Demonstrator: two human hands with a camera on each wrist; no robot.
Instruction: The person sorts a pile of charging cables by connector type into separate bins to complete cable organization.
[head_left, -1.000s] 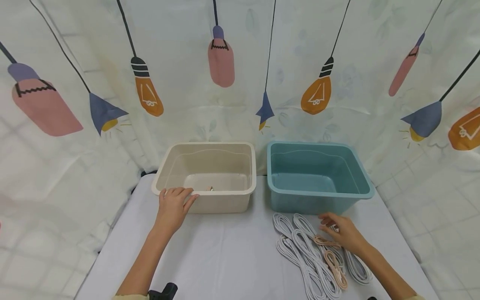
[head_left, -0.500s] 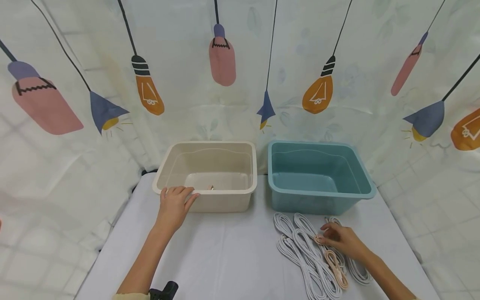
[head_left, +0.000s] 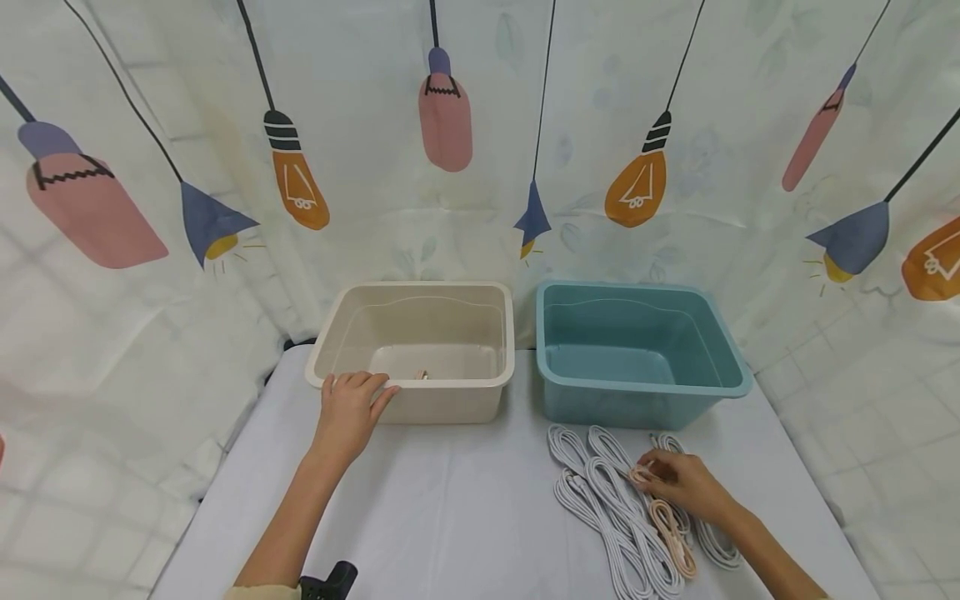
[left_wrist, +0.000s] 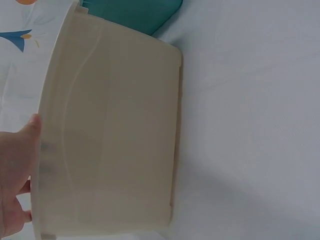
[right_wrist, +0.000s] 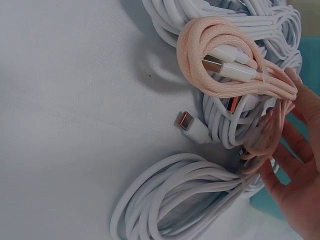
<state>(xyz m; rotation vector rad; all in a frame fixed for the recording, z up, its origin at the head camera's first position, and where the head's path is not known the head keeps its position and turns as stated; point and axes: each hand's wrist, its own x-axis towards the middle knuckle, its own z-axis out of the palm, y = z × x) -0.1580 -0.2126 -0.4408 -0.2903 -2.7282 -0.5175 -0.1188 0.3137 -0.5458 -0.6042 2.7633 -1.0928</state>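
My left hand (head_left: 351, 412) rests on the front rim of the beige bin (head_left: 457, 404), with its fingers over the edge. In the left wrist view the thumb (left_wrist: 34, 126) lies against that rim. To the right, my right hand (head_left: 688, 483) pinches a coiled peach charging cable (head_left: 640, 476) between thumb and fingers, over the pile. A second peach cable (head_left: 672, 537) lies just below it. In the right wrist view, a peach loop (right_wrist: 192, 60) with a white-bodied USB plug (right_wrist: 237, 71) sits by the thumb. Bundled white cables (head_left: 622, 508) lie around and under both.
A teal bin (head_left: 637, 404) stands right of the beige one, behind the cables. Something small and copper-coloured (head_left: 423, 375) shows inside the beige bin. White cloth (head_left: 450, 508) covers the table, and a lamp-patterned curtain (head_left: 480, 208) hangs close behind the bins.
My right hand has come down and slightly toward me onto the peach cable, its fingers closing on it. The left hand stays on the beige bin's rim.
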